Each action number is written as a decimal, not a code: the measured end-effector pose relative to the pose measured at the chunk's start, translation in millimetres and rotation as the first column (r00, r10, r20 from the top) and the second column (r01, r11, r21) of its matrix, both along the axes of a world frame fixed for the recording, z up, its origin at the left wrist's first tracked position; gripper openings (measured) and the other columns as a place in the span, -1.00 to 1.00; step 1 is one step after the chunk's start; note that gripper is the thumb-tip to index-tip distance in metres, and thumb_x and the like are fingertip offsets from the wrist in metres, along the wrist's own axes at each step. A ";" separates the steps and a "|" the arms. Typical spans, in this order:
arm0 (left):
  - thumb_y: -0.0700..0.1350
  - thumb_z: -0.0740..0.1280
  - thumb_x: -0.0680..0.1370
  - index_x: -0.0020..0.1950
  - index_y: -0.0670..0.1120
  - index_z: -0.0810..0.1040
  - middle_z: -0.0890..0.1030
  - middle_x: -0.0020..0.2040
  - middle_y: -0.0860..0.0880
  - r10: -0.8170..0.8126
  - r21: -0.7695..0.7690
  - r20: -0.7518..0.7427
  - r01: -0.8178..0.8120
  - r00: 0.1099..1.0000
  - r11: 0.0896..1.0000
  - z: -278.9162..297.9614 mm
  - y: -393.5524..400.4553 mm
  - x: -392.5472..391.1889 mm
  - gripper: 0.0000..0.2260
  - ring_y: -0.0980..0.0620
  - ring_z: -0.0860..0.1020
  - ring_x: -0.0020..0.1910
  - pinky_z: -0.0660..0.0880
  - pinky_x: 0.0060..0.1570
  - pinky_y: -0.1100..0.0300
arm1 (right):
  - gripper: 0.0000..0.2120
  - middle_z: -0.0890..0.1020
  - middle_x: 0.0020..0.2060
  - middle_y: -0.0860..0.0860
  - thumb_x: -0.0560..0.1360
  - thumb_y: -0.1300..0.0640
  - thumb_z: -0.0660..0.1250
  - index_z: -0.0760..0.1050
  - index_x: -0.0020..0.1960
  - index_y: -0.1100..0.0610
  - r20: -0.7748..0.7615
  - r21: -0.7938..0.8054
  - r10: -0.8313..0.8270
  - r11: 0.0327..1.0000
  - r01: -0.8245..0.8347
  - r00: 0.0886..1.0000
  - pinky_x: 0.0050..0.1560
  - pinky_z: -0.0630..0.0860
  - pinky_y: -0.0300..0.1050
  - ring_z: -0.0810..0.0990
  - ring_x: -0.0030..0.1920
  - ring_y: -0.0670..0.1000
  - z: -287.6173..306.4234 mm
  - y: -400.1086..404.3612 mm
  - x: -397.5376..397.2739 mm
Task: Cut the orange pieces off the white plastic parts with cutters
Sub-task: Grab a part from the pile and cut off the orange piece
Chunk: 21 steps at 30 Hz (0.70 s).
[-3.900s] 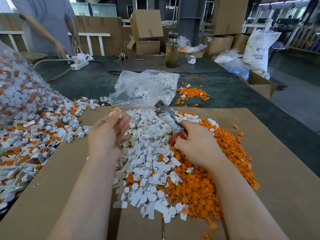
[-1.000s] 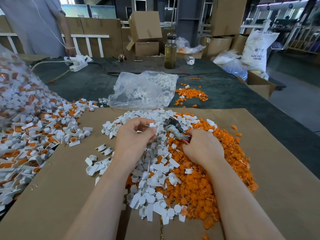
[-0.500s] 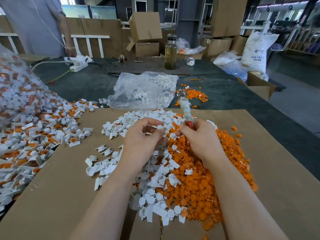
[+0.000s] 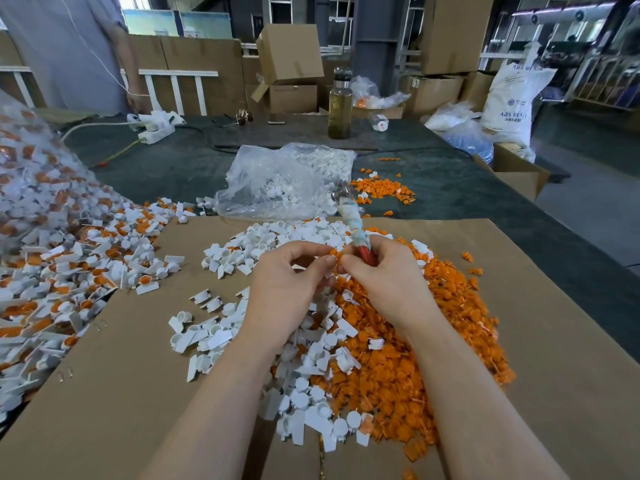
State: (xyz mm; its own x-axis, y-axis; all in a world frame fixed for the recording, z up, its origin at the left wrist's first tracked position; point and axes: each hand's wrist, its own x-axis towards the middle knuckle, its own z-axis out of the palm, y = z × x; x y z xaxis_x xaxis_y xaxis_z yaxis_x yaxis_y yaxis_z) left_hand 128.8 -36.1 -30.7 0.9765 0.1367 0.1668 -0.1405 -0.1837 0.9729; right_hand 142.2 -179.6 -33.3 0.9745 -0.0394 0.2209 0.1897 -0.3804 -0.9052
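Head view, only one camera here. Both hands meet over the middle of the cardboard sheet that covers the near part of the desk. The left hand has its fingers curled in, pinching a small orange piece at the fingertips. Can't tell if there's a white part still attached, it's too small and mostly hidden. The right hand is closed around the cutters, red handles in the fist, tape-wrapped shaft and metal head pointing up and away toward the far edge of the desk. Its thumb and forefinger touch the left hand's fingertips.

Under the hands sits a heap of white plastic parts, and right against it, on the right, a big pile of cut orange pieces. A few loose white ones are scattered left of the heap. Along the left edge of the desk there's a spill of uncut parts, white with orange still on.

Past the cardboard's far edge lies a clear plastic bag with white parts in it, a small scatter of orange bits beside it, and a bottle at the far edge. Another person stands at the far left corner.
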 end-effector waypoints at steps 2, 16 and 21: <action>-0.15 0.48 0.51 -0.18 0.13 0.66 0.71 -0.25 0.05 -0.001 -0.006 0.005 0.001 1.000 1.000 0.3 -0.1 -0.2 -0.84 0.02 0.70 -0.26 0.66 -0.13 0.04 | -0.90 0.57 -0.36 0.00 0.50 0.11 0.40 0.56 -0.14 0.13 0.017 0.028 0.011 1.000 -0.012 1.000 -0.43 0.42 -0.33 0.49 -0.42 -0.19 -0.4 1.5 -0.7; -0.19 0.51 0.44 -0.01 0.05 0.60 0.65 -0.13 -0.02 0.125 -0.059 -0.043 -0.127 0.991 0.990 2.4 -1.7 3.6 -0.79 -0.05 0.69 -0.15 0.63 -0.07 0.06 | -0.92 0.63 -0.27 -0.08 0.47 0.04 0.42 0.56 -0.11 0.03 0.104 -0.058 -0.107 0.992 0.114 0.989 -0.22 0.55 -0.07 0.57 -0.25 -0.08 -2.5 2.6 2.5; -0.19 0.54 0.41 -0.16 0.04 0.63 0.68 -0.25 0.00 0.130 -0.094 -0.035 -0.133 0.991 0.987 4.1 -1.8 0.9 -0.84 0.07 0.64 -0.31 0.59 -0.25 0.25 | -0.91 0.62 -0.23 -0.14 0.47 0.03 0.44 0.55 -0.06 -0.03 0.173 -0.109 -0.112 0.985 0.132 0.979 -0.20 0.52 -0.14 0.58 -0.19 -0.11 -1.9 6.2 1.5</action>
